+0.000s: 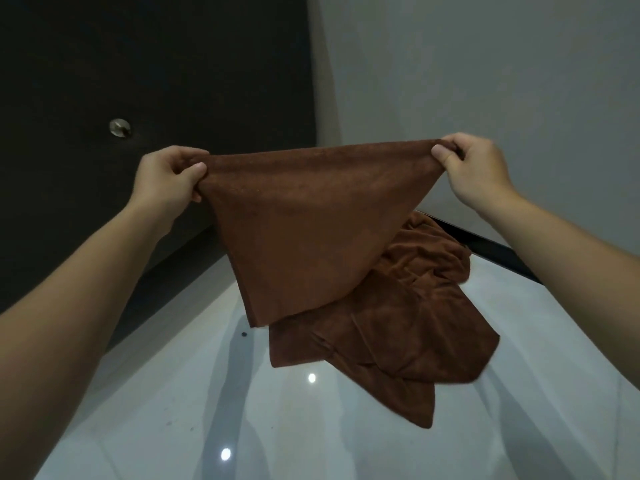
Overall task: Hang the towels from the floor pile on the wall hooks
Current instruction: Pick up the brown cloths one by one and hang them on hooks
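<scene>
Both hands are raised in front of the person, each pinching one end of the top edge of a brown towel: the left hand (171,178) grips the left corner, the right hand (472,168) the right. Held this way, the towel (304,233) is stretched roughly level between them and hangs down to a narrow end above the remaining pile (398,323) of brown towels on the pale glossy floor (173,410). A round metal wall hook (120,127) sits on the dark wall panel (156,64), up and to the left of the left hand, so that hand is clearly nearer. Hanging likely means carrying the taut edge leftward and upward onto it.
</scene>
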The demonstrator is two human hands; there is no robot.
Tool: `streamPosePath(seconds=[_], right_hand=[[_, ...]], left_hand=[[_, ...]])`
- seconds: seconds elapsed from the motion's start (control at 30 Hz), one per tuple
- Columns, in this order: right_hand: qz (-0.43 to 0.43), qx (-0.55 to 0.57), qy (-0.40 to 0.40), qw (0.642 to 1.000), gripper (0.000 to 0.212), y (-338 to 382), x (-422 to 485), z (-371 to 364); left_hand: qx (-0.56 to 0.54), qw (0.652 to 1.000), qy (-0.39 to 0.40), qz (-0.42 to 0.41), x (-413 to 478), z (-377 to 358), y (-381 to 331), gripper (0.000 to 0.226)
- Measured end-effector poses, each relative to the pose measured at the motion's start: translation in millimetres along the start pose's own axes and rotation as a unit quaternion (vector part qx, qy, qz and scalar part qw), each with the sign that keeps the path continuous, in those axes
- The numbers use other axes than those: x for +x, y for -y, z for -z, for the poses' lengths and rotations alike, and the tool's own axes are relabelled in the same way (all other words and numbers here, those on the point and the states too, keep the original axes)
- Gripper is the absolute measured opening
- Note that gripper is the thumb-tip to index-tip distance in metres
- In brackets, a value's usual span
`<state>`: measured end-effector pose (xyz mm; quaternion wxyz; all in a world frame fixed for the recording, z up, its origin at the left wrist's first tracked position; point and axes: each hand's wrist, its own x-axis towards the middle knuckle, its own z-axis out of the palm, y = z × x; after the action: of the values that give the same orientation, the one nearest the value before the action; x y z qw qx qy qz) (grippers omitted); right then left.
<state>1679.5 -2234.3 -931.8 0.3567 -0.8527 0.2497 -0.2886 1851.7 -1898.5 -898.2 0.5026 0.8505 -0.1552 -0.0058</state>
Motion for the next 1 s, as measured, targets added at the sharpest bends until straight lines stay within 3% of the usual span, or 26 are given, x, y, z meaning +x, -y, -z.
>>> streamPosePath(seconds=[0.27,0.47,0.63,0.8,1.0], right_hand=[[-0.144,0.127,0.001,0.981,0.021,-32,-29,-18],[-0.235,0.117,0.056,0.963,0.020,-3,-51,26],[-0.259,0.087,0.098,0.957,0.020,64,-42,119],[-0.308,0.052,0.115,0.943,0.021,155,-22,273],[-0.349,0.023,0.105,0.931,0.022,246,-27,449]], left_hand=[[-0.005,0.999,-0.010,0.050,-10,-50,17,0.015],[-0.005,0.995,-0.026,0.099,-30,-54,-34,0.031],[0.025,0.988,0.023,0.148,-61,-28,-149,0.027],[0.019,0.974,0.100,0.201,-88,23,-311,0.025],[0.019,0.970,0.175,0.170,-121,60,-476,0.022]])
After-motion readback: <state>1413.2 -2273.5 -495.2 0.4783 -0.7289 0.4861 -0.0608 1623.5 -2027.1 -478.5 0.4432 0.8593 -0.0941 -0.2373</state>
